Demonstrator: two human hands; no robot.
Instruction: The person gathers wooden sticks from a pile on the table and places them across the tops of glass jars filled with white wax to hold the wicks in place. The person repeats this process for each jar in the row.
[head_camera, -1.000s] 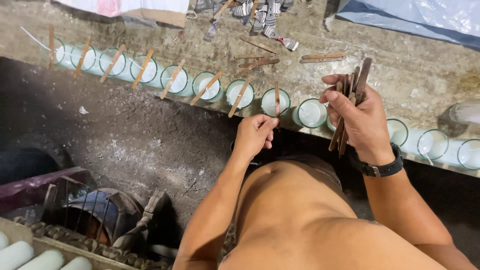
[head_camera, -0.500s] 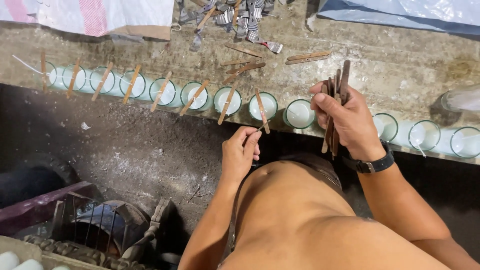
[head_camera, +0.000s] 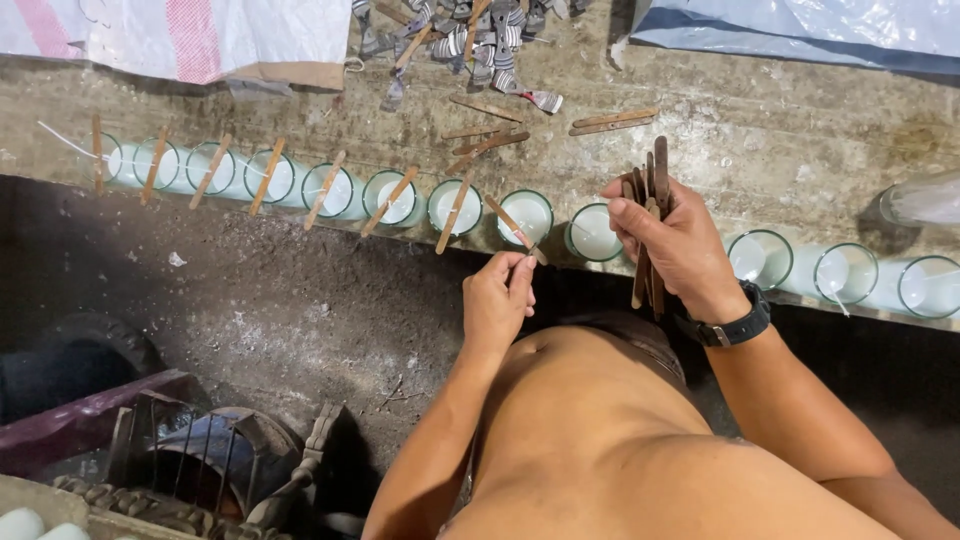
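Left hand (head_camera: 497, 300) pinched on the near end of a wooden stick (head_camera: 515, 228) lying tilted across a wax-filled glass (head_camera: 527, 215). Right hand (head_camera: 672, 245), black watch (head_camera: 735, 325) on the wrist, clenched round a bundle of sticks (head_camera: 648, 215) just beside the next glass (head_camera: 594, 233). Row of glasses (head_camera: 270, 178) leftward along the concrete ledge (head_camera: 800, 140), each stick-bridged. Beyond: loose sticks (head_camera: 612, 121), metal wick tabs (head_camera: 470, 40).
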